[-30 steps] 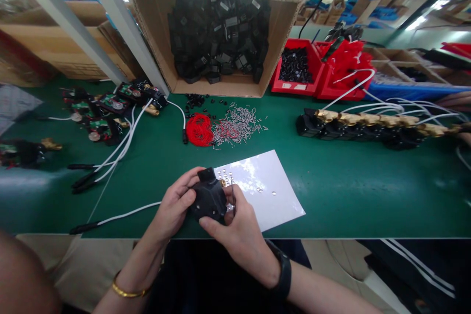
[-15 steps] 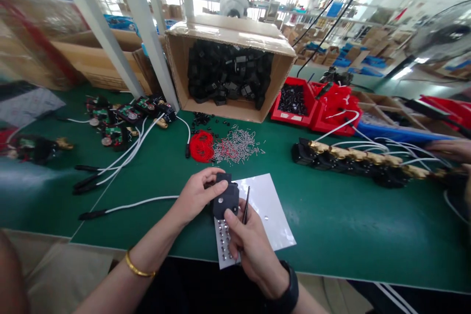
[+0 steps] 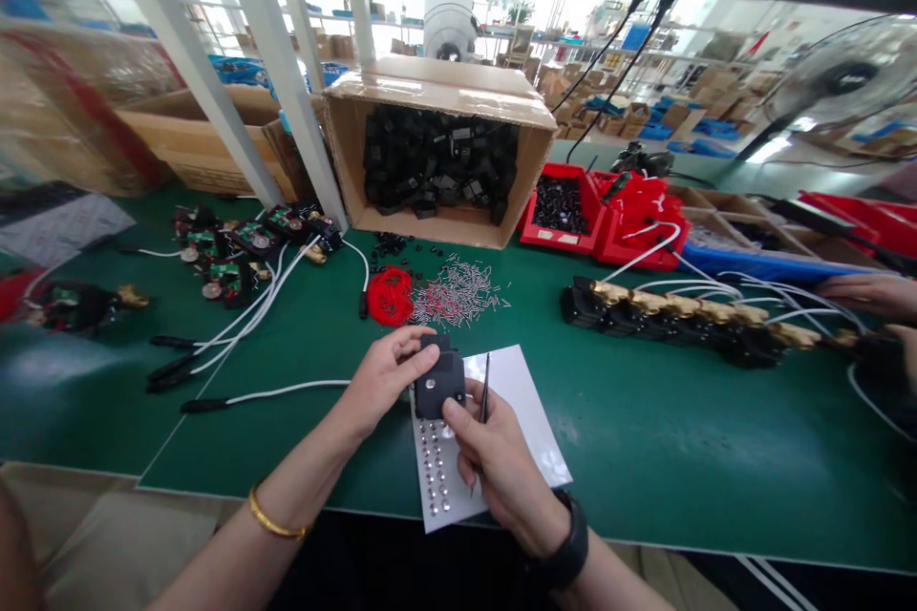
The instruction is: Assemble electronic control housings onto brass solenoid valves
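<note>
My left hand [image 3: 383, 374] grips a small black plastic housing [image 3: 438, 384] with a round silver dot on its face. It holds the housing just above a white sheet [image 3: 481, 434] on the green bench. My right hand [image 3: 494, 468] touches the housing's lower edge with thumb and forefinger, and thin black tweezers [image 3: 485, 389] stick up between its fingers. Rows of small silver round pieces [image 3: 434, 466] lie on the sheet below the housing.
An open cardboard box [image 3: 437, 148] full of black parts stands behind. In front of it lie a red coil pile [image 3: 391, 294] and scattered metal pins [image 3: 458, 291]. Red bins [image 3: 565, 205] and a row of brass-fitted units [image 3: 688, 315] are to the right, circuit boards with white cables [image 3: 236, 253] to the left. Another person's hands [image 3: 870, 291] are at the far right.
The housing has been turned from its rounded side to the flat face with the silver dot. The view has lifted and drawn back; both hands stay on the part over the sheet.
</note>
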Demonstrator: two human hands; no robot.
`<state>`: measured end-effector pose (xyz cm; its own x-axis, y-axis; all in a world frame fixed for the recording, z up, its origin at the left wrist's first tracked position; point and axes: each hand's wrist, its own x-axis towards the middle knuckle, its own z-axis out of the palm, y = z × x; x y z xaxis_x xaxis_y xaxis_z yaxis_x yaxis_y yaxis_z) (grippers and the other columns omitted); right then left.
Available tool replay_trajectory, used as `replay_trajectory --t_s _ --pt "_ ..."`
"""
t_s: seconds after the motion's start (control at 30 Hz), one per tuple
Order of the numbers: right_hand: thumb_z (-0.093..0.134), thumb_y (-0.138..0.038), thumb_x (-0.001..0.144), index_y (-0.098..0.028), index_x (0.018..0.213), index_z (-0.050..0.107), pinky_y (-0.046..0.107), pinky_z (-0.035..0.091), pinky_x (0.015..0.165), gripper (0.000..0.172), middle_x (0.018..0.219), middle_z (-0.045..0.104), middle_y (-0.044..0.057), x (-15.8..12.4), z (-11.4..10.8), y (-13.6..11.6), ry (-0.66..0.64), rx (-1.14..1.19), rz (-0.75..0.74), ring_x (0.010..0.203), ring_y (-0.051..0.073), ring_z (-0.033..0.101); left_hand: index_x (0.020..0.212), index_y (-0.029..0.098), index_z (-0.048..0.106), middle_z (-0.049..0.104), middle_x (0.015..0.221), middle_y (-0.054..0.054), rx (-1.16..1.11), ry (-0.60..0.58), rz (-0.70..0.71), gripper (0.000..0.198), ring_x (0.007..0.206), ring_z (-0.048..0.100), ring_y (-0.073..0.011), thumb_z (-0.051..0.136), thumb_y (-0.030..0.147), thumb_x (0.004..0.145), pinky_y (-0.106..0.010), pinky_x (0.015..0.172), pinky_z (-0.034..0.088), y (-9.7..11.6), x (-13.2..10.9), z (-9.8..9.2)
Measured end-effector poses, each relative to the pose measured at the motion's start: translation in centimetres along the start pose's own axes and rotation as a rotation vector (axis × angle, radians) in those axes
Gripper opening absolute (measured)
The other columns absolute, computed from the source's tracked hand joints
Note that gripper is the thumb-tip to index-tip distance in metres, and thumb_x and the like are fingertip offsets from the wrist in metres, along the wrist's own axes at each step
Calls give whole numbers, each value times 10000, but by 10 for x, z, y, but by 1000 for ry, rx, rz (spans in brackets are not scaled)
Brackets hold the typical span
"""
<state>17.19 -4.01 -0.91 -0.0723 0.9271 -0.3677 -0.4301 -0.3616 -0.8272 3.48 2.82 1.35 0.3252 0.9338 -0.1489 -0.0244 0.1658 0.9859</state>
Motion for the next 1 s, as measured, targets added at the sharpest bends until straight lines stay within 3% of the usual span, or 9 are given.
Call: replay_trajectory --t_s 0.2,0.43,0.53,0.63,0.7,0.8,1.0 --pt "727 -422 682 -133 1108 514 113 307 256 557 805 588 18 16 -10 -10 -18 -161 -55 381 16 379 1089 144 544 656 989 -80 -179 67 40 445 910 605 -212 685 369 732 -301 776 453 -11 2 -1" --pt "689 -456 711 -133 1093 501 118 313 270 535 619 424 -83 34 -9 -15 -56 -175 -58 354 6 215 1114 122 529 655 874 -68 -156 111 94 494 824 606 -196 659 422 744 -296 749 443 -22 22 -5" --pt "686 -478 703 -150 1062 503 127 315 271 519 591 387 -96 38 -8 -13 -32 -199 -70 354 15 216 1269 161 397 646 920 -71 -130 21 167 645 851 609 -211 639 459 751 -321 780 441 -25 25 -10" --pt "677 -496 707 -148 1072 497 134 312 273 536 546 347 -111 39 -9 -11 -19 -213 -75 347 24 217 1293 198 369 562 1156 -109 42 -96 300 828 1035 552 -262 775 409 603 -372 908 402 -29 21 -11" --pt "671 -489 718 -136 1090 492 138 310 277 543 525 324 -118 39 -10 -9 -22 -237 -94 340 27 229 1245 199 420 491 1244 -116 223 -40 343 822 1117 493 -288 818 327 537 -399 968 362 -34 17 -7" --pt "654 -462 745 -124 1112 481 138 303 277 528 530 326 -117 37 -11 -6 -31 -269 -131 330 23 242 1194 190 437 483 1226 -115 368 86 371 697 1109 488 -284 774 267 589 -417 968 366 -42 13 -1" --pt "641 -438 760 -122 1119 477 139 301 272 506 548 316 -116 34 -10 -4 -26 -283 -146 332 24 264 1185 184 422 492 1200 -106 424 105 411 651 1075 511 -266 740 241 620 -389 941 394 -47 14 2"
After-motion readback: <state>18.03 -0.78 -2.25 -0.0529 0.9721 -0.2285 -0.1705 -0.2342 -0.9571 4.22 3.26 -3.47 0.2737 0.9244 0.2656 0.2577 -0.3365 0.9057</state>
